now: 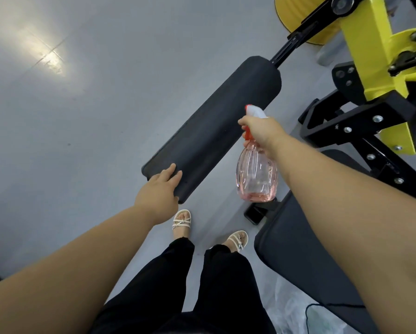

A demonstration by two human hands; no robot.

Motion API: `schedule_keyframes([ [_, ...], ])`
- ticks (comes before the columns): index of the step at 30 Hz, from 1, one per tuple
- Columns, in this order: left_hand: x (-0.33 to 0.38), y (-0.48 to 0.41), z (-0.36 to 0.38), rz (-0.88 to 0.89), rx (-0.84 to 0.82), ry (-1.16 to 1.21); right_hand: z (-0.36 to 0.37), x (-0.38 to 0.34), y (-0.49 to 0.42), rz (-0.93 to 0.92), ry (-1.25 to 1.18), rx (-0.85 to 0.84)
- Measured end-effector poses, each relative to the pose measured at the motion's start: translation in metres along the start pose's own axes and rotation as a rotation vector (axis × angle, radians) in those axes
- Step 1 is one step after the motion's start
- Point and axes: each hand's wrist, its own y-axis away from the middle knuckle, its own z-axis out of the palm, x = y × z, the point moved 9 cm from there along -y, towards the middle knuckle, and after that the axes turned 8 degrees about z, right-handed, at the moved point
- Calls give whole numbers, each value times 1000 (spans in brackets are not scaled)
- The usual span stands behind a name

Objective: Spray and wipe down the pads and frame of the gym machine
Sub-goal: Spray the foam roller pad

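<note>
A long black roller pad (216, 124) juts out on a black bar from the yellow and black machine frame (375, 75). My left hand (160, 194) rests on the pad's near end, fingers curled over its edge. My right hand (262, 133) grips the neck of a clear pink spray bottle (256, 174) with a white and red trigger head. The nozzle points toward the roller pad from its right side. A little pink liquid lies in the bottle's bottom. A black seat pad (305, 256) sits under my right forearm.
Grey floor (69, 116) spreads out to the left with a bright light reflection. My two feet in white sandals (181, 222) stand just below the roller pad. A yellow weight plate (296, 18) hangs at the top. Clear plastic (296, 307) lies at the bottom right.
</note>
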Motion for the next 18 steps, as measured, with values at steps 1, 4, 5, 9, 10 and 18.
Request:
schedule_keyframes([
  [1, 0, 1, -2, 10, 21, 27, 13, 2, 7, -26, 66, -59],
  [4, -16, 5, -14, -45, 167, 168, 57, 15, 33, -123, 295, -192],
  [5, -26, 8, -15, -89, 210, 208, 71, 24, 41, -121, 326, -229],
  [9, -50, 10, -3, -185, 130, 263, 116, 54, 65, -132, 484, -372],
  [10, -50, 10, 2, -179, 97, 275, 121, 59, 69, -149, 544, -386],
  [18, -41, 20, 11, -151, 56, 232, 98, 73, 51, -45, 507, -275],
])
